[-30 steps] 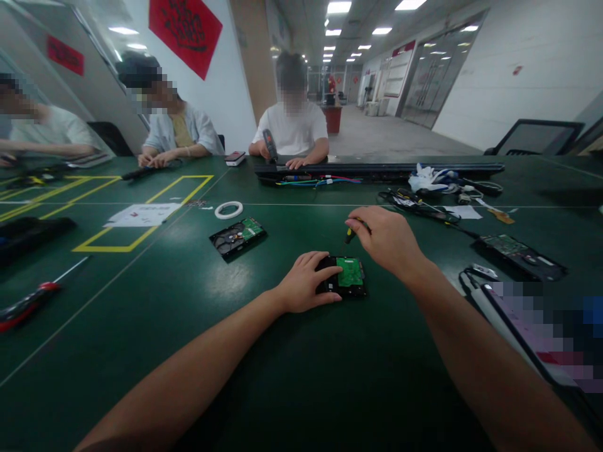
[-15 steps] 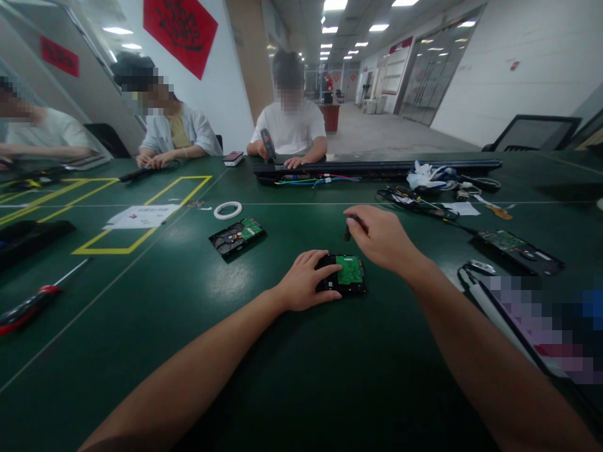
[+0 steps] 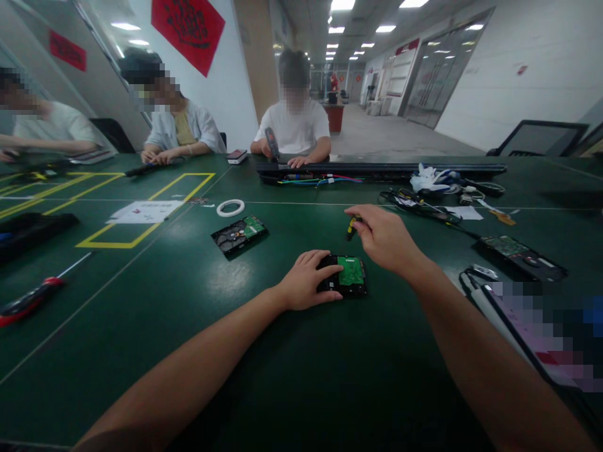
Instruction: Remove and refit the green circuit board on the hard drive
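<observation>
A hard drive (image 3: 352, 271) lies on the green table, its green circuit board facing up. My left hand (image 3: 306, 281) spans its left end and holds it down, thumb along the near edge and the other fingers spread over the top. Above and just beyond the drive, my right hand (image 3: 379, 233) pinches a small screwdriver (image 3: 351, 228) with a black and yellow handle. The screwdriver's tip cannot be made out, so contact with the drive is unclear. Another hard drive (image 3: 239, 236) rests further off to the left, board side up.
A red and black screwdriver (image 3: 35, 300) lies far left. White tape ring (image 3: 230, 208), paper sheet (image 3: 145, 211) and a long black housing (image 3: 381, 169) are beyond. At right are cables (image 3: 419, 206), a third drive (image 3: 521, 256) and a tablet-like device (image 3: 522, 333). Co-workers sit opposite.
The screwdriver in my right hand has turned, and its yellow part now shows. My left hand stays on the hard drive. The whole view has shifted slightly.
</observation>
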A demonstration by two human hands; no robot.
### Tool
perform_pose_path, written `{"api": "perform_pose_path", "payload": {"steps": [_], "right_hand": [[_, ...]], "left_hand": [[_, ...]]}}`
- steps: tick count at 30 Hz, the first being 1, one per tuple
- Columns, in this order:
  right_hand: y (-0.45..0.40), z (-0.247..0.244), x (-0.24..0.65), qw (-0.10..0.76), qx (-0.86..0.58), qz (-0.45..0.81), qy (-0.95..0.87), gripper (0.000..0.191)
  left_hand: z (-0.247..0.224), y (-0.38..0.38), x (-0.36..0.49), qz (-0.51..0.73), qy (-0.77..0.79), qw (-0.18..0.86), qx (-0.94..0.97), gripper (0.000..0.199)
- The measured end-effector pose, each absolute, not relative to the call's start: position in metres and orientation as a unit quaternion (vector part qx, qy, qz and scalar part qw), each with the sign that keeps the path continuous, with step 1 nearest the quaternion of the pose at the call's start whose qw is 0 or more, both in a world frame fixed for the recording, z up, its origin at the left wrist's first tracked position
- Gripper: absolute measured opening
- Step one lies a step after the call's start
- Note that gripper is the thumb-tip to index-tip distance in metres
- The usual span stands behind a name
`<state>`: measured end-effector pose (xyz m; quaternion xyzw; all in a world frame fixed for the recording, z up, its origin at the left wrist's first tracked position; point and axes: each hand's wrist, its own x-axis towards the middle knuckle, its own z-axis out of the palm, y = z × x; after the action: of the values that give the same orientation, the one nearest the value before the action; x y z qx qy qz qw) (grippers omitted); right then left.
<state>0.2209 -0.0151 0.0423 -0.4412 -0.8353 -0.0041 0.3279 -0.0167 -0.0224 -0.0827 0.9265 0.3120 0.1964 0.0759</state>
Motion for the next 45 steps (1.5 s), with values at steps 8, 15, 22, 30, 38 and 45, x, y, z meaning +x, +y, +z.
{"api": "perform_pose_path", "payload": {"steps": [8, 15, 22, 30, 38, 45], "right_hand": [[-0.012, 0.041, 0.222, 0.333, -0.454, -0.034, -0.826, 0.018], [-0.013, 0.043, 0.223, 0.307, -0.474, -0.041, -0.824, 0.014], [-0.012, 0.041, 0.223, 0.303, -0.458, -0.033, -0.835, 0.015], [-0.016, 0.046, 0.220, 0.297, -0.450, -0.019, -0.842, 0.017], [-0.017, 0.045, 0.220, 0.293, -0.435, -0.022, -0.851, 0.038], [-0.016, 0.043, 0.219, 0.300, -0.458, -0.019, -0.837, 0.026]], "left_hand": [[-0.081, -0.023, -0.016, 0.196, 0.312, 0.077, 0.927, 0.074], [-0.081, -0.023, -0.017, 0.194, 0.314, 0.082, 0.926, 0.074], [-0.081, -0.024, -0.017, 0.191, 0.319, 0.087, 0.924, 0.074], [-0.079, -0.022, -0.016, 0.176, 0.307, 0.098, 0.930, 0.072], [-0.071, -0.018, -0.011, 0.179, 0.289, 0.121, 0.933, 0.065], [-0.074, -0.016, -0.010, 0.191, 0.277, 0.130, 0.933, 0.064]]}}
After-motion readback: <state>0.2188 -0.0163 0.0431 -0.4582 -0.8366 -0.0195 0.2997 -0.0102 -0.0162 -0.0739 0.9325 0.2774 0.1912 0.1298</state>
